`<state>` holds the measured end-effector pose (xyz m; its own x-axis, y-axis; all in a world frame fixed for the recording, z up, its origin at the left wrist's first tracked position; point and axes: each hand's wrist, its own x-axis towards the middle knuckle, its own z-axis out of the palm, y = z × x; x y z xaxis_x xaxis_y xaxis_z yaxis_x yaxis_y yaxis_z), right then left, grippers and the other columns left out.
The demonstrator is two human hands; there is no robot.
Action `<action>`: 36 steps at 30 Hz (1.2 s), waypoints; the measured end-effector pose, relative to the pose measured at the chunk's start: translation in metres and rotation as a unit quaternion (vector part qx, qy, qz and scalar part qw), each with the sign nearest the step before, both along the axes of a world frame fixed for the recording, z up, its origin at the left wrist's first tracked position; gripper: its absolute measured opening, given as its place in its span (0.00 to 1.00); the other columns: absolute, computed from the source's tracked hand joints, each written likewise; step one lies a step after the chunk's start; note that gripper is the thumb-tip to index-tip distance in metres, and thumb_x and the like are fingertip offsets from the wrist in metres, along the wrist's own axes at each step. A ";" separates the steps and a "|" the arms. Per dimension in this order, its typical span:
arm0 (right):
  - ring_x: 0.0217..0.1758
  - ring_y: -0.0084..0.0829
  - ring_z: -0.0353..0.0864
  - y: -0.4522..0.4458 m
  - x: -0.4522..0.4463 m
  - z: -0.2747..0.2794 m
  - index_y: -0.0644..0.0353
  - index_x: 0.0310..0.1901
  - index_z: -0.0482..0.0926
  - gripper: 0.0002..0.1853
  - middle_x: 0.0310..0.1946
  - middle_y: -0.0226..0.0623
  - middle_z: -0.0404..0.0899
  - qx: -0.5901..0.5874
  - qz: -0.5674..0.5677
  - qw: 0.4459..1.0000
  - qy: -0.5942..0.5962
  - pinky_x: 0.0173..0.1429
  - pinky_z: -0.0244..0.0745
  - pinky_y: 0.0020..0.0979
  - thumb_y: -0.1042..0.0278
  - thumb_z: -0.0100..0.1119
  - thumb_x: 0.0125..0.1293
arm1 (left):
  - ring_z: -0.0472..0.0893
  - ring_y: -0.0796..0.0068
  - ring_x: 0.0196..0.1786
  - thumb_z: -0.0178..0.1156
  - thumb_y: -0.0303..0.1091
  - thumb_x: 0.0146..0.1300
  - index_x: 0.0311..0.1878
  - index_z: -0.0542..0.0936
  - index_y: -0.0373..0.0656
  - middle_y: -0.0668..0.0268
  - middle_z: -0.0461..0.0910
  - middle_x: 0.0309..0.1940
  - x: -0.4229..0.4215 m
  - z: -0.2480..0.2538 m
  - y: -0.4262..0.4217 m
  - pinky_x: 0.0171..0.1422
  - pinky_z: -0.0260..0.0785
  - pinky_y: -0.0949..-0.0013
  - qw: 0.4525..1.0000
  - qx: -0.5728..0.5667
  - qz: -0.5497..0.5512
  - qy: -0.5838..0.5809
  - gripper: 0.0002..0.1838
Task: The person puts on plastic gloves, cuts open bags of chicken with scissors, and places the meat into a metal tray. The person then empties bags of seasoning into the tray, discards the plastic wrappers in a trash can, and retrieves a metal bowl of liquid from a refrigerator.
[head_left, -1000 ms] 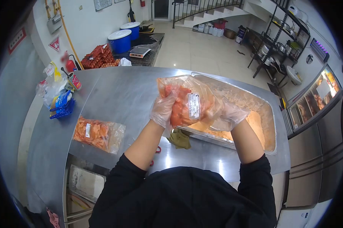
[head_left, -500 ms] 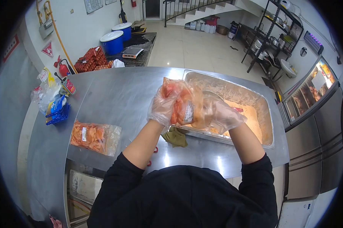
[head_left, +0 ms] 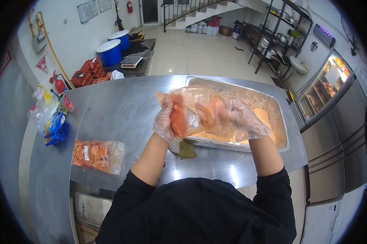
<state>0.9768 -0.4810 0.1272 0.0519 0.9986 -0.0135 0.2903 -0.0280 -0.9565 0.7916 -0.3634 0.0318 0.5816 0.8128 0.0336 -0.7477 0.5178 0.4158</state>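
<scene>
Farther apart than before, the left hand (head_left: 165, 120) clasps the meat bag (head_left: 195, 110) while the right hand (head_left: 244, 118) touches its loose end, closure unclear. Its long axis runs crosswise above the tray's (head_left: 269, 103) left part, filled end leftward.

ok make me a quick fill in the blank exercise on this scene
The left hand and right hand wear clear plastic ____.
The label on the held bag is coloured ____.
The other bag lies on the table, nearer the ____ hand.
The cloth near the metal pan is coloured ____.

Missing words: gloves; white; left; green
</scene>
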 end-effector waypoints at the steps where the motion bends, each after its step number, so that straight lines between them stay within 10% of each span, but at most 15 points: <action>1: 0.29 0.21 0.73 -0.001 0.003 -0.001 0.63 0.37 0.75 0.13 0.27 0.31 0.74 0.006 -0.014 1.000 0.020 0.34 0.72 0.25 0.63 0.57 0.54 | 0.75 0.78 0.40 0.54 0.39 0.60 0.47 0.71 0.47 0.70 0.74 0.39 0.001 -0.008 0.003 0.43 0.72 0.74 1.000 0.004 -0.002 -0.014 0.14; 10: 0.35 0.28 0.76 -0.016 0.026 -0.001 0.65 0.52 0.66 0.26 0.34 0.36 0.72 0.115 -0.106 0.935 0.319 0.33 0.77 0.29 0.79 0.46 0.45 | 0.63 0.78 0.58 0.50 0.46 0.61 0.53 0.67 0.45 0.69 0.69 0.50 0.013 -0.043 0.041 0.65 0.54 0.69 0.992 0.019 -0.009 -0.122 0.21; 22: 0.36 0.29 0.75 -0.059 0.087 -0.016 0.62 0.49 0.68 0.18 0.39 0.39 0.73 0.223 -0.196 0.796 0.528 0.35 0.75 0.27 0.71 0.51 0.56 | 0.61 0.61 0.61 0.45 0.53 0.61 0.60 0.61 0.48 0.63 0.61 0.60 0.001 -0.003 0.038 0.65 0.54 0.58 0.993 0.098 0.039 -0.049 0.28; 33: 0.32 0.29 0.77 -0.103 0.202 -0.049 0.62 0.48 0.67 0.25 0.35 0.37 0.75 0.116 -0.325 0.936 0.071 0.34 0.74 0.26 0.77 0.61 0.45 | 0.62 0.62 0.60 0.44 0.52 0.62 0.63 0.56 0.46 0.62 0.59 0.60 -0.023 -0.027 0.047 0.62 0.59 0.58 0.976 0.145 0.135 0.092 0.30; 36: 0.31 0.27 0.77 -0.113 0.217 -0.048 0.62 0.44 0.72 0.18 0.32 0.32 0.76 -0.074 -0.382 0.919 -0.055 0.34 0.72 0.24 0.73 0.59 0.48 | 0.63 0.63 0.59 0.44 0.51 0.63 0.63 0.56 0.44 0.61 0.60 0.59 -0.025 -0.040 0.049 0.60 0.61 0.60 0.963 0.158 0.173 0.134 0.30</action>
<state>1.1938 -0.5939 0.0792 0.7472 0.6571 -0.0997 0.2259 -0.3922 -0.8917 0.7667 -0.3141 -0.0078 0.2998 0.9332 0.1980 -0.6965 0.0723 0.7139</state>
